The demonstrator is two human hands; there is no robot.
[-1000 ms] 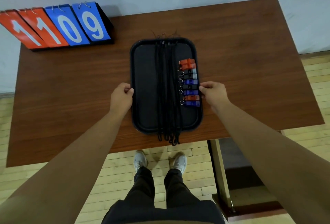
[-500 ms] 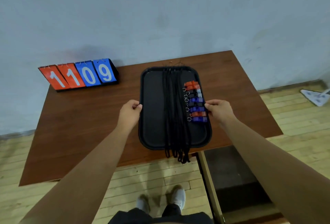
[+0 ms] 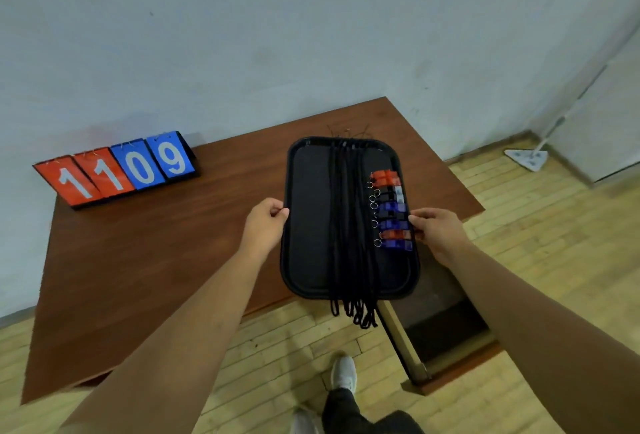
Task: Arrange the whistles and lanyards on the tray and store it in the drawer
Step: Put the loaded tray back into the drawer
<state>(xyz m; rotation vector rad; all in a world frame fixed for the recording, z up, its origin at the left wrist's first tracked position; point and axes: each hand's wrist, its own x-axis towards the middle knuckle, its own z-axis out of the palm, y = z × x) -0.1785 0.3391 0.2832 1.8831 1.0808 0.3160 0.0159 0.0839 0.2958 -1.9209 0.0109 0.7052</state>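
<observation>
Black tray (image 3: 308, 219) in grip of left hand (image 3: 265, 225) and right hand (image 3: 434, 229), drawer (image 3: 446, 326) partly hidden behind.

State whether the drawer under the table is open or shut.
Open: the drawer juts out beyond the table, its dark inside visible.

A sports hall was suggested by the flip scoreboard (image 3: 117, 168) at the frame's left, the strip-wood floor (image 3: 540, 243) at lower right, and the coloured whistles (image 3: 393, 208) near centre
</observation>
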